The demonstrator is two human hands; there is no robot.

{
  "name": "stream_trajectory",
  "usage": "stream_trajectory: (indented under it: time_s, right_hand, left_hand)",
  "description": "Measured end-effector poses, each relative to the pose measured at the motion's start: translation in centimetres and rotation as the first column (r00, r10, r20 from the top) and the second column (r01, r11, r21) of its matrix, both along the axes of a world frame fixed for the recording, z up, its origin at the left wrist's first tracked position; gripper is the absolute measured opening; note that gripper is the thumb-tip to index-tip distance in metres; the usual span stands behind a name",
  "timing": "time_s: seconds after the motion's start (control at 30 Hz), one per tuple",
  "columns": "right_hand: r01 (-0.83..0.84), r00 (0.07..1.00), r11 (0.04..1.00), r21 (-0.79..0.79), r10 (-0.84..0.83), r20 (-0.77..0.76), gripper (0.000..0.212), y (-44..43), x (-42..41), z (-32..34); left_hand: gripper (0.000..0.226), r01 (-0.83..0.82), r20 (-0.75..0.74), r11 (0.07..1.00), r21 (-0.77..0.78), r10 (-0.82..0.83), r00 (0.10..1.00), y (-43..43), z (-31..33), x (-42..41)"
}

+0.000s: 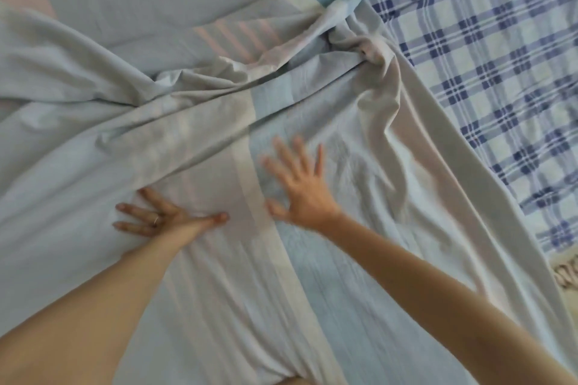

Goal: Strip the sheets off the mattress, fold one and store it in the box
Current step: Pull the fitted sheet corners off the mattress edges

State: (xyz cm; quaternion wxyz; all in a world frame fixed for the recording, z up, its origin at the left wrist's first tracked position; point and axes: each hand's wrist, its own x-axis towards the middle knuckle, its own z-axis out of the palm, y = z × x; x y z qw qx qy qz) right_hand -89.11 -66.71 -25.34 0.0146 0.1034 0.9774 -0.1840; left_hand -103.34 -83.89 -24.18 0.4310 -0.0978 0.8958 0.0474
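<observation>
Both hands are lying flat and released, gripping nothing. The left hand (pixel 162 219) is pressing its spread fingers, one wearing a thin ring (pixel 155 221), on the pale grey-blue cotton sheet with white and light-blue bands (pixel 344 275). The right hand (pixel 301 194) is sitting just beside it on the blue band, fingers fanned wide and blurred. Beyond the fingertips the cloth is bunching into twisted folds (pixel 219 78). Well to the right of the right hand the sheet's edge is running diagonally, and past it a blue-and-white plaid sheet (pixel 488 56) is lying flat and open.
</observation>
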Motion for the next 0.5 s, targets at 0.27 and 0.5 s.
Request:
stream_trajectory:
  time_s: [0.27, 0.5]
  right_hand:
    - [0.405, 0.735, 0.858, 0.315, -0.511, 0.447, 0.075, 17.5, 5.3, -2.4]
    - [0.703, 0.619, 0.667, 0.245, -0.744, 0.25, 0.065, 13.6, 5.0, -0.8]
  left_hand:
    - [0.158, 0.022, -0.106, 1.0, 0.001, -0.022, 0.994, -1.0, -1.8, 0.4]
    - [0.156, 0.003, -0.122, 1.0, -0.007, -0.003, 0.993, -0.1, -1.2, 1.6]
